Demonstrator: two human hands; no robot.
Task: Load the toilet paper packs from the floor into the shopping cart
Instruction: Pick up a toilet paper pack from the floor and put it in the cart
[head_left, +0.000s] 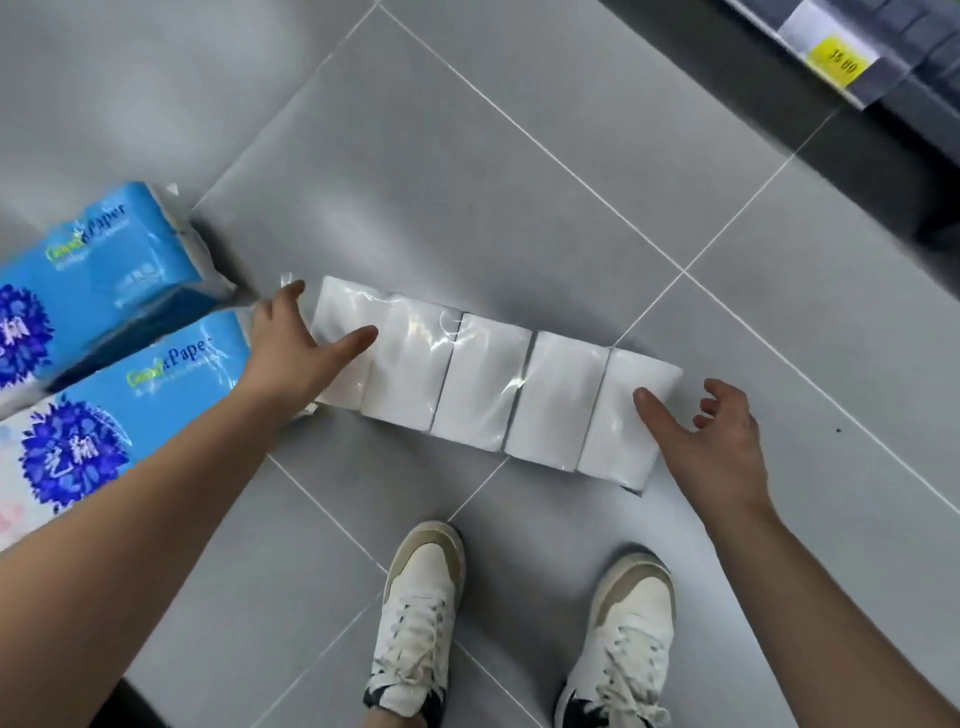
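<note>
In the head view, a long white pack (483, 384) of five rolls in glossy clear wrap lies on the grey tiled floor (467, 182). The left hand (291, 353) is spread wide over the pack's left end, thumb on top. The right hand (711, 436) is at the right end with loose fingers and its thumb touching the wrap. Blue printed packs (119, 249) lie just to the left, and white shoes (415, 623) stand near.

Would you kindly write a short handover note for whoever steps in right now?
Left hand: open, thumb on the left end of the white pack.
Right hand: open, thumb on its right end.
It lies on the floor, not lifted.
Far blue pack and near blue pack lie beside it, left.
Cart out of view; loaded count unknown.
Left: grip, lift, load all three.
</note>
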